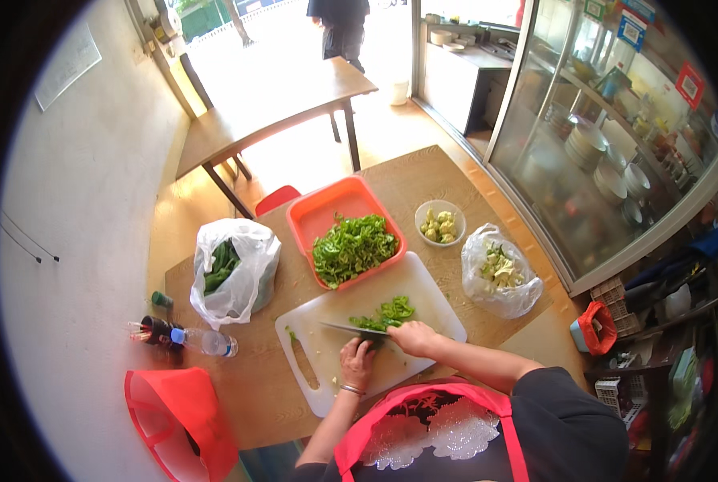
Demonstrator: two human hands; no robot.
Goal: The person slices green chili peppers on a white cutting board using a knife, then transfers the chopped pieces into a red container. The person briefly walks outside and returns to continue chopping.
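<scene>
My right hand [414, 338] grips a kitchen knife [353, 328] by its handle, its blade low over a white plastic cutting board [443, 301]. Under and beside the blade, my left hand [357, 360] holds a dark green pepper [371, 341], partly hidden by the fingers and knife. Cut green pepper pieces [395, 308] lie on the board just beyond the blade. A small green scrap rests near the board's handle slot. Behind the board, a red-orange plastic basin [317, 205] holds a heap of chopped green peppers [356, 247].
A plastic bag of whole green peppers [219, 271] and a water bottle [205, 342] stand left. Right are a clear bowl [440, 223] of pale vegetable pieces and a plastic bag [502, 271] of trimmings. A red bag [181, 416] is at lower left. A person [338, 30] stands beyond the far table.
</scene>
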